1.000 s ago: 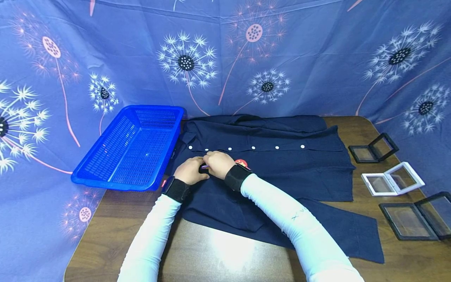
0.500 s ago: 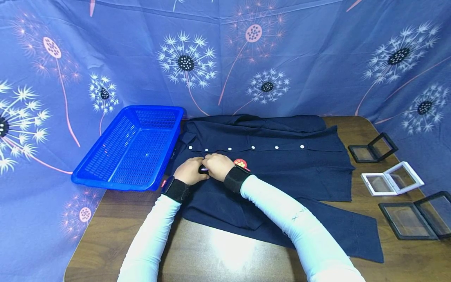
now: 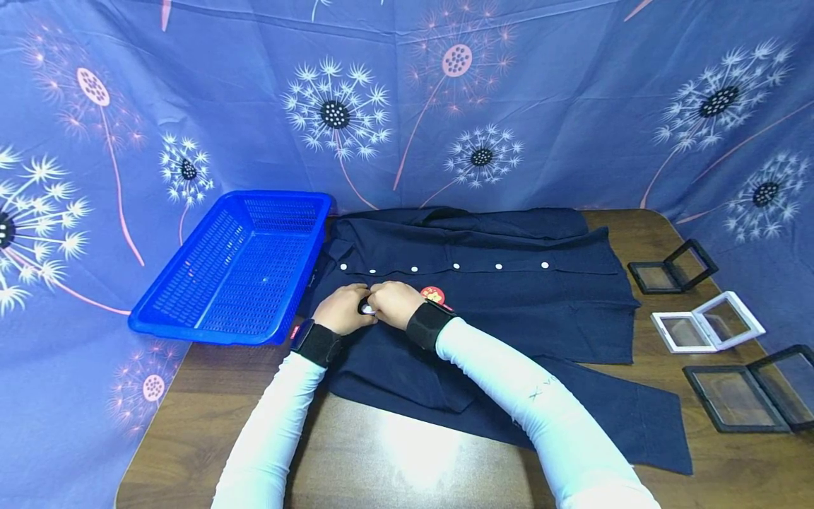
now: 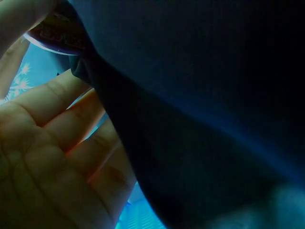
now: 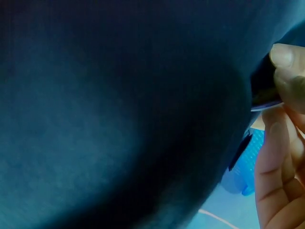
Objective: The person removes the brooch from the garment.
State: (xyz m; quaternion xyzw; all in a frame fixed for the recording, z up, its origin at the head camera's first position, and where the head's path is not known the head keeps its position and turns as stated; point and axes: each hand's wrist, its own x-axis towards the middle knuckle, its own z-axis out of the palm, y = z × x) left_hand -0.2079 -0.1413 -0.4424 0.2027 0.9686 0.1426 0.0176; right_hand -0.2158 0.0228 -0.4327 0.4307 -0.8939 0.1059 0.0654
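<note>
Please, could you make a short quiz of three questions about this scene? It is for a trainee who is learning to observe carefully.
1. Multiple choice. Which colour has the middle one of the three hinged frames? (a) red (b) white (c) blue
2. True or false. The shirt lies inside the basket.
3. Open question. What do the left hand and the right hand hold between them?

Key
1. b: it is white, with a black one on either side.
2. False: the shirt is spread on the table, beside the basket.
3. A round badge, mostly hidden by the hands in the head view.
</note>
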